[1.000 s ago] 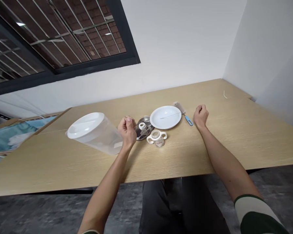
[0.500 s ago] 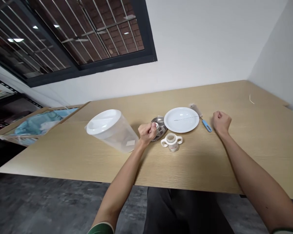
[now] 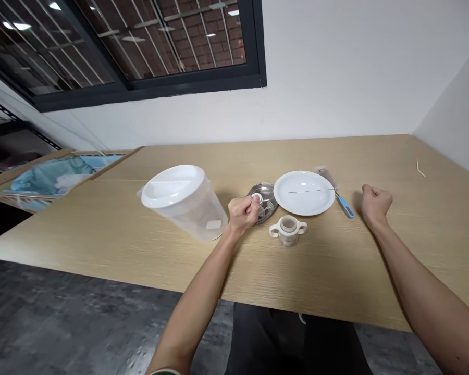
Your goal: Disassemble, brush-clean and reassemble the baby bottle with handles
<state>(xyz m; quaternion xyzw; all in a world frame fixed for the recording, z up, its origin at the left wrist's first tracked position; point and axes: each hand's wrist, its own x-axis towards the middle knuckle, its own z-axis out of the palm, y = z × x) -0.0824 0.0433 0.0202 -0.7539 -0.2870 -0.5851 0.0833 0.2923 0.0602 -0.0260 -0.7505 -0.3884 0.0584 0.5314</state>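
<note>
Head view: both hands have fingers curled into fists, the left hand [image 3: 244,214] between the pitcher [image 3: 191,208] and metal dish [image 3: 263,189], the right hand [image 3: 376,204] just beside the blue-handled tool [image 3: 344,206]. Bare wood separates the two-handled cup [image 3: 288,238] from the desk [image 3: 140,242]'s front edge; the plate [image 3: 303,204] sits behind.

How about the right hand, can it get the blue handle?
Probably yes: the blue handle lies close beside the right hand, with nothing seen standing between them. The hand is a fist, so it would need to open first.
</note>
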